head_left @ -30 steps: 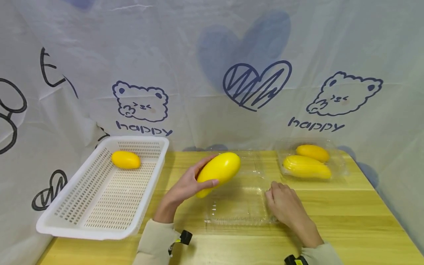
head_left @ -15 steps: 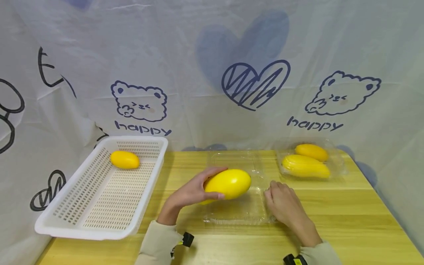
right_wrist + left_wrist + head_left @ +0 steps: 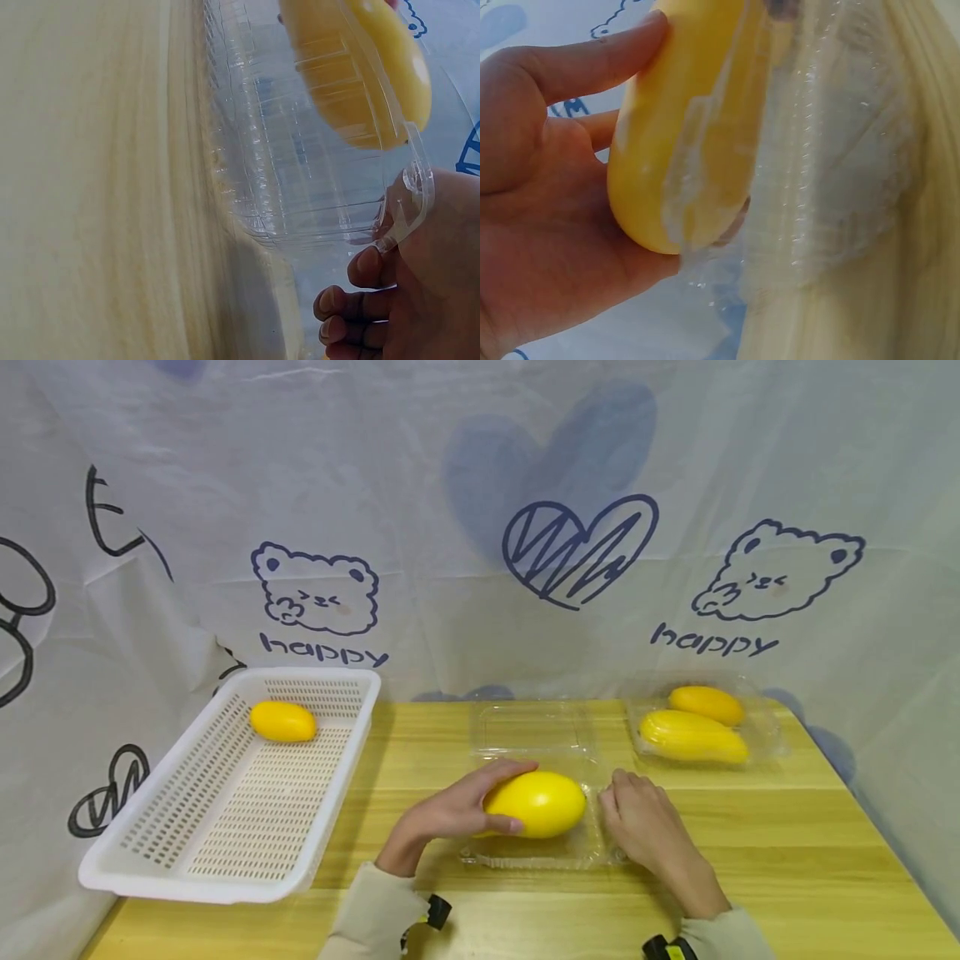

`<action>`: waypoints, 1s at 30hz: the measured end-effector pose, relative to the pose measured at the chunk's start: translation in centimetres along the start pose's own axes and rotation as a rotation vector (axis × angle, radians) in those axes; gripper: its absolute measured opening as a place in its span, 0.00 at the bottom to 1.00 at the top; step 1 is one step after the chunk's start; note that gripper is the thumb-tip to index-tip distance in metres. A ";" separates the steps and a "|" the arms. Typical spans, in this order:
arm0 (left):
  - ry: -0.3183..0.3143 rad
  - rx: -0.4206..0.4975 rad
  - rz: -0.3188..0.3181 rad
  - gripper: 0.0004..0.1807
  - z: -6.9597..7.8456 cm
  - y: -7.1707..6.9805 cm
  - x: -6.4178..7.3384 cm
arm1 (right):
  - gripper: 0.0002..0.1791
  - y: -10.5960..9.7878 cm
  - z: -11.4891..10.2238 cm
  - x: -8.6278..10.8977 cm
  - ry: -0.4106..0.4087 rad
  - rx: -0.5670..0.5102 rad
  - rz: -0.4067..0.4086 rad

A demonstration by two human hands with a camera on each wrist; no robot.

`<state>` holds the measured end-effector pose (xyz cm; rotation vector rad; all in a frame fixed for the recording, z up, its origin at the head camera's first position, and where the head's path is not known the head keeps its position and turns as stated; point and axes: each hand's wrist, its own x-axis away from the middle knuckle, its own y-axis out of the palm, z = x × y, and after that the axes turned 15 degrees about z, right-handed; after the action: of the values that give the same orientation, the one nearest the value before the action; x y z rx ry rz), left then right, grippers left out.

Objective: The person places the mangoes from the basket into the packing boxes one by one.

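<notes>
My left hand [image 3: 465, 810] grips a smooth yellow mango [image 3: 542, 804] by its left end, thumb on the near side and fingers over the far side. The mango lies lengthwise within the base of an open clear plastic clamshell box [image 3: 536, 862], low between its walls. In the left wrist view, the box's clear rim passes in front of the mango [image 3: 694, 127]. My right hand [image 3: 651, 827] pinches the box's right rim at a corner tab [image 3: 412, 184], its other fingers curled below. The box's lid [image 3: 532, 727] lies folded back toward the curtain.
At left stands a white perforated basket [image 3: 300, 860] with another mango [image 3: 283, 722] in its far end. A second clear box [image 3: 765, 739] at the back right holds two yellow fruits [image 3: 693, 737]. A printed curtain [image 3: 450, 635] hangs behind the wooden table [image 3: 787, 852].
My left hand has brought the mango down and to the right, from above the box into its base, turning it more level. The right hand has stayed at the rim.
</notes>
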<state>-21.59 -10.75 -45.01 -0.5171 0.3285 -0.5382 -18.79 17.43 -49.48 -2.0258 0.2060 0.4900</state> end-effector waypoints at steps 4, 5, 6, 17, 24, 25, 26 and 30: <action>-0.013 -0.032 -0.034 0.41 -0.1 0.6 0.0 | 0.13 0.0 0.0 -0.1 0.000 -0.002 0.005; -0.016 -0.039 -0.040 0.41 -0.1 0.7 0.0 | 0.14 0.0 0.0 -0.2 -0.001 -0.003 0.005; -0.019 -0.045 -0.047 0.40 -0.2 0.9 0.0 | 0.14 0.0 0.0 -0.2 -0.002 -0.003 0.008; -0.046 -0.102 -0.103 0.40 0.1 2.2 -0.1 | 0.13 0.0 0.0 -0.1 0.007 -0.005 0.007; -0.055 -0.127 -0.129 0.38 -0.3 2.6 -0.2 | 0.14 0.0 0.0 -0.1 0.003 -0.012 0.016; -0.058 -0.124 -0.137 0.38 -0.3 2.7 -0.2 | 0.14 0.0 0.0 -0.1 0.004 -0.012 0.014; -0.058 -0.124 -0.144 0.38 -0.3 2.7 -0.2 | 0.14 0.0 0.0 -0.1 0.004 -0.009 0.014; -0.065 -0.126 -0.164 0.37 -0.1 2.7 -0.1 | 0.13 0.1 0.0 -0.1 0.004 0.011 0.012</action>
<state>-20.65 -8.73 -46.57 -0.6855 0.2601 -0.6606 -18.90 17.36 -49.54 -2.0156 0.2234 0.4911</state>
